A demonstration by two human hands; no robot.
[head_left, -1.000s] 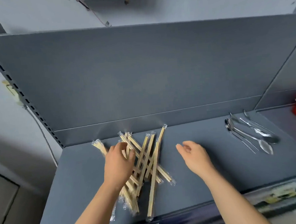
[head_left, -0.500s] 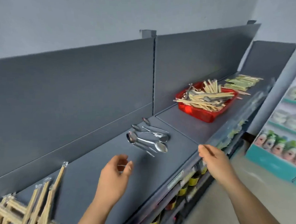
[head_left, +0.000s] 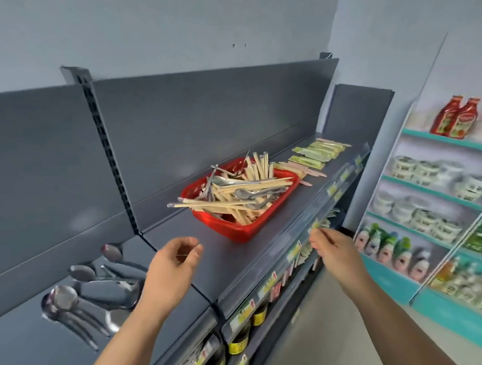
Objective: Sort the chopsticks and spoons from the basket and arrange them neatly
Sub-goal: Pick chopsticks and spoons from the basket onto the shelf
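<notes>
Our left hand (head_left: 171,267) and right hand (head_left: 337,254) hovered before the shelf (head_left: 233,263), fingers loosely curled, holding nothing. Beyond them sat the red basket (head_left: 238,233) of chopsticks (head_left: 251,186) and spoons (head_left: 242,194); sorted spoons (head_left: 63,294) lay left.

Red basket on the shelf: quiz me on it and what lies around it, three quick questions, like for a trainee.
1. True or false: the red basket holds both chopsticks and spoons.
2. The loose spoons on the shelf lie: A) left of the basket, B) right of it, C) inside it.
3. Fill in: the green-wrapped packets lie to the ___ of the basket.
Key: 1 true; 2 A; 3 right.
</notes>
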